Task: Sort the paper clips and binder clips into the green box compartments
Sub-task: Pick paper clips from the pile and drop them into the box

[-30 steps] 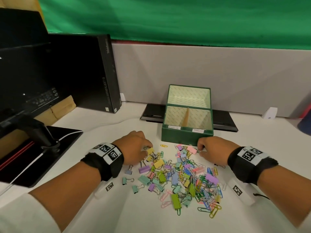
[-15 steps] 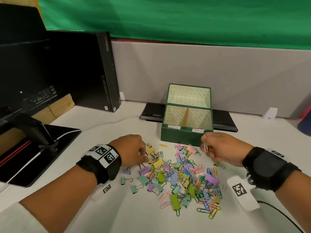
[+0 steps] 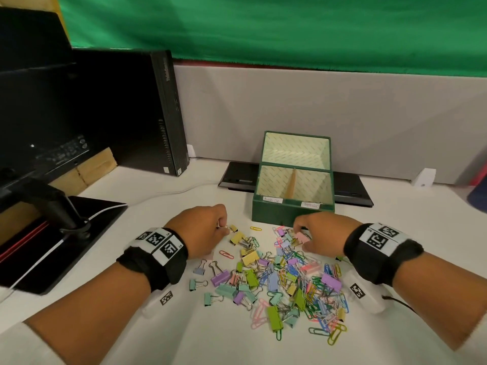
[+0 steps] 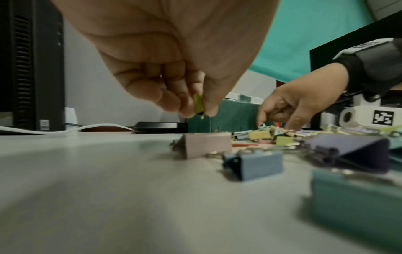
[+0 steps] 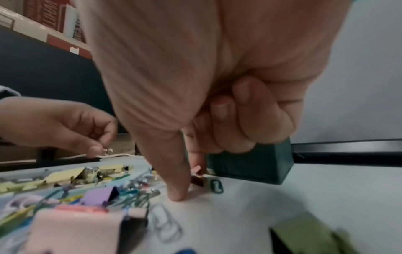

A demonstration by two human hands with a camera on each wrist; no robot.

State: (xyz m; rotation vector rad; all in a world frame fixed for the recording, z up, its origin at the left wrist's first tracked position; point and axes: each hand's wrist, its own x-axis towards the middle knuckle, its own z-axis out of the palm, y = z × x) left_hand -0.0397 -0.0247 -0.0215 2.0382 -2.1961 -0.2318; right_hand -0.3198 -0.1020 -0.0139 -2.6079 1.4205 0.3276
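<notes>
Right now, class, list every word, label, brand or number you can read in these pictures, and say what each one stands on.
"Binder Clips", faint handwriting: left label on the green box.
Right label on the same box: too blurred to read.
Brand lettering on the computer tower: too small.
White lettering on the red box: unreadable.
Wristband squares: coded patterns, no words.

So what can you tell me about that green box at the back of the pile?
The green box stands on the white desk, just beyond the heap of clips. It looks like card covered in dark green, lined with pale patterned paper. Its lid is open and upright behind it. A tan divider splits it into two compartments, both apparently empty. Two small white labels sit on the front rim, too blurred to read. Neither hand touches it.
</notes>
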